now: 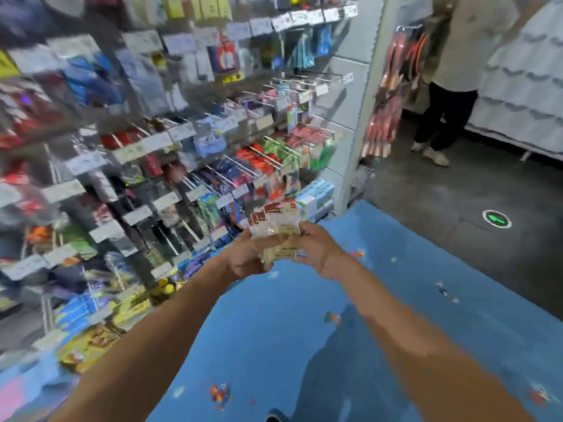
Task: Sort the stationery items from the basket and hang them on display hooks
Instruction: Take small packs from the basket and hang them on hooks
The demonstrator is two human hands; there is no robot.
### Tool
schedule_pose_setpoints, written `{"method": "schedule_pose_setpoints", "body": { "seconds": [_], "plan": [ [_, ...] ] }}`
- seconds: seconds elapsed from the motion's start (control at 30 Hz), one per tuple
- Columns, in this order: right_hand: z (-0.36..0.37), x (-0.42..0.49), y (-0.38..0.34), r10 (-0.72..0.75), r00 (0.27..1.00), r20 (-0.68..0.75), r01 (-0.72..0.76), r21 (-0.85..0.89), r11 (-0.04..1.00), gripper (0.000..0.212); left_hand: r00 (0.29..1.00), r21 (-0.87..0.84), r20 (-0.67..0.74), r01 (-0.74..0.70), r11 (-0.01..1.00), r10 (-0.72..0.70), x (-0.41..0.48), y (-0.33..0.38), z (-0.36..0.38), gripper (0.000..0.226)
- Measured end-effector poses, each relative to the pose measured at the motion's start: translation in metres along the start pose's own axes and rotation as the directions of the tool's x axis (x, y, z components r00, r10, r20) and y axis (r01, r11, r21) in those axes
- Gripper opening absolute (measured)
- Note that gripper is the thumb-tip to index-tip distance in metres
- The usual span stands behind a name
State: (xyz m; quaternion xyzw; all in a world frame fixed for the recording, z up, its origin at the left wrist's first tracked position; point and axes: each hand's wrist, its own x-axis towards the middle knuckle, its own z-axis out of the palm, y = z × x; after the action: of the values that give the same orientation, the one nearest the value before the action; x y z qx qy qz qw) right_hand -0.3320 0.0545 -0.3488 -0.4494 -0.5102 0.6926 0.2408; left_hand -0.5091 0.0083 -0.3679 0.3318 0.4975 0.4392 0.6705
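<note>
Head view: left hand (246,257) and right hand (316,251) around packets (275,222)

A bundle of packets (275,229) is being held at the centre between the left hand (246,258) and the right hand (320,249), just before the rack of display hooks (268,153) filling the left side. Beneath the hands, the floor is being covered by a carpet (396,284); beyond it, to the right, bare floor (426,190) is being occupied by an arrow mark (496,219) and, farther back, a standing person (451,86).

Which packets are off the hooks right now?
The beige packets with brown headers, held between left hand and right hand; the rest are on the display rack.
</note>
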Motion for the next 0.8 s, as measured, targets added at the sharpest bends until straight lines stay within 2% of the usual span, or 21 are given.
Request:
{"method": "schedule_pose_setpoints", "body": {
  "seconds": [0.07,0.17,0.23,0.3,0.37,0.53,0.57,0.6,0.67,0.7,0.77,0.8],
  "plan": [
    [0.036,0.033,-0.022,-0.043,0.995,0.089,0.04,0.04,0.998,0.019,0.995,-0.015,-0.053,-0.09,0.996,0.089,-0.003,0.025,-0.039,0.022],
    [0.079,0.07,-0.048,-0.064,0.982,0.179,0.06,0.028,0.998,0.012,0.98,-0.017,-0.128,-0.157,0.987,0.153,-0.012,0.055,-0.085,0.035],
    [0.103,0.093,-0.063,-0.066,0.977,0.202,0.06,0.033,0.998,0.016,0.97,-0.042,-0.155,-0.196,0.98,0.188,-0.016,0.069,-0.11,0.039],
    [0.126,0.114,-0.074,-0.075,0.976,0.204,0.075,0.007,0.997,0.011,0.964,-0.038,-0.201,-0.187,0.982,0.176,-0.018,0.08,-0.133,0.046],
    [0.144,0.134,-0.084,-0.074,0.981,0.178,0.08,-0.025,0.997,0.018,0.952,-0.002,-0.258,-0.172,0.985,0.165,-0.018,0.087,-0.156,0.049],
    [0.165,0.18,-0.091,-0.023,0.965,0.26,0.021,0.011,1.0,0.021,0.891,-0.054,-0.417,-0.22,0.974,0.178,-0.002,0.092,-0.199,0.104],
    [0.165,0.19,-0.093,-0.007,0.962,0.273,0.002,0.021,1.0,0.019,0.89,-0.066,-0.42,-0.225,0.972,0.177,0.004,0.094,-0.204,0.103],
    [0.164,0.202,-0.094,0.008,0.958,0.285,-0.017,0.03,0.999,0.019,0.896,-0.079,-0.406,-0.232,0.97,0.181,0.012,0.097,-0.207,0.089],
    [0.161,0.228,-0.099,0.043,0.953,0.299,-0.06,0.048,0.997,0.029,0.896,-0.121,-0.404,-0.252,0.96,0.185,0.028,0.102,-0.211,0.047],
    [0.158,0.244,-0.101,0.06,0.953,0.298,-0.08,0.057,0.995,0.035,0.891,-0.144,-0.42,-0.254,0.956,0.173,0.037,0.106,-0.212,0.044],
    [0.15,0.276,-0.107,0.088,0.948,0.307,-0.117,0.079,0.99,0.039,0.872,-0.157,-0.467,-0.247,0.956,0.149,0.06,0.114,-0.216,0.068],
    [0.146,0.293,-0.11,0.09,0.942,0.324,-0.126,0.092,0.988,0.034,0.858,-0.161,-0.492,-0.257,0.953,0.148,0.072,0.118,-0.218,0.075]
  ]
}}
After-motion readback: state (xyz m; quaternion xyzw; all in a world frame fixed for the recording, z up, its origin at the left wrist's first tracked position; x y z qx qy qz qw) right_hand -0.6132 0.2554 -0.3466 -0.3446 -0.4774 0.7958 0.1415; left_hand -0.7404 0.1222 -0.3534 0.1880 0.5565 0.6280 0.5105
